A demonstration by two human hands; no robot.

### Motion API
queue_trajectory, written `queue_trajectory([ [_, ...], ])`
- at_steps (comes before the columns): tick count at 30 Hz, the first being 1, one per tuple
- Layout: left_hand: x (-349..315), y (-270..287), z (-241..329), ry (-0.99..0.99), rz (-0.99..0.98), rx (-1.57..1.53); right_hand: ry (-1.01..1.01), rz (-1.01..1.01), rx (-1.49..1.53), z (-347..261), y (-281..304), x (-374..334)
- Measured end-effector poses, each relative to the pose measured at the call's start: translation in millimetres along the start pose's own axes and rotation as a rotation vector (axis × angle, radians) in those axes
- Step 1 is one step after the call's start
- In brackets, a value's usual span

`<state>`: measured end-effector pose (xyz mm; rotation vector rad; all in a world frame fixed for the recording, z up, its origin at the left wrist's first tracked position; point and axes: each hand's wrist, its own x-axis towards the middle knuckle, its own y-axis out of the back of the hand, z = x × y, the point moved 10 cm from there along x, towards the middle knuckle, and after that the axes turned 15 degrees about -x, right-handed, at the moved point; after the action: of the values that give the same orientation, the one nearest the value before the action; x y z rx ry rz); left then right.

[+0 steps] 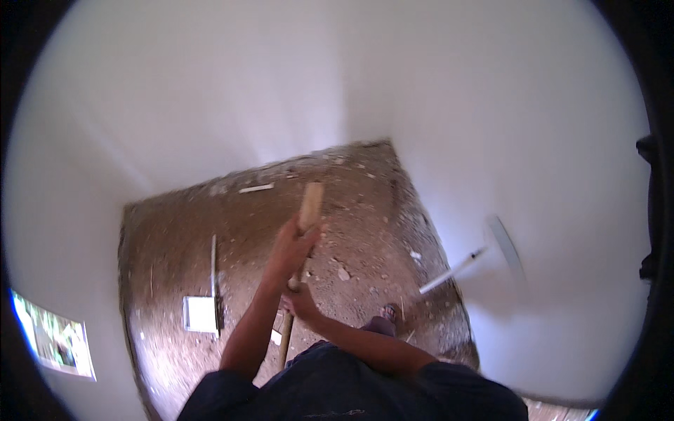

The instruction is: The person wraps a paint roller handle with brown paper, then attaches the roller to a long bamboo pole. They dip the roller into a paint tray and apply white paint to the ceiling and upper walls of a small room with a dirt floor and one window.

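A long wooden pole [286, 330] runs upward in front of my body, with a wider, flat pale piece of wood [311, 200] at its far end. My left hand [298, 238] is closed around it just below that wide piece. Lower down, my right hand [302, 300] grips the same pole, its fingers wrapped round it. Motion blur softens the hands, and part of the pole is hidden behind them and my forearms.
White walls surround the rough dirt floor [260, 217], which is strewn with rubble. A white pipe [453, 270] slants near the right wall. A shallow white rectangular tray [200, 313], a thin strip [213, 266] and a white stick [256, 188] lie about. My sandalled foot [388, 312] shows.
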<state>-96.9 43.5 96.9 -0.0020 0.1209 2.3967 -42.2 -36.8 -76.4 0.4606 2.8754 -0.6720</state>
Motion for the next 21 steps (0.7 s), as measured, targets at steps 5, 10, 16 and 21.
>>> queue_trajectory([
  [5, 4, -36, 18, -0.219, 0.235, 0.226, 0.099, -0.143, -0.402, -8, 46, -11],
  [10, -3, -43, -13, 0.034, 0.137, -0.087, 0.164, 0.108, -0.682, 27, 315, -56],
  [16, -22, -50, -21, -0.027, 0.192, -0.160, -0.639, 1.621, -0.893, 108, 731, -260],
  [21, -26, -49, -30, -0.236, 0.241, -0.109, -0.416, 1.663, -0.908, 105, 848, -264],
])
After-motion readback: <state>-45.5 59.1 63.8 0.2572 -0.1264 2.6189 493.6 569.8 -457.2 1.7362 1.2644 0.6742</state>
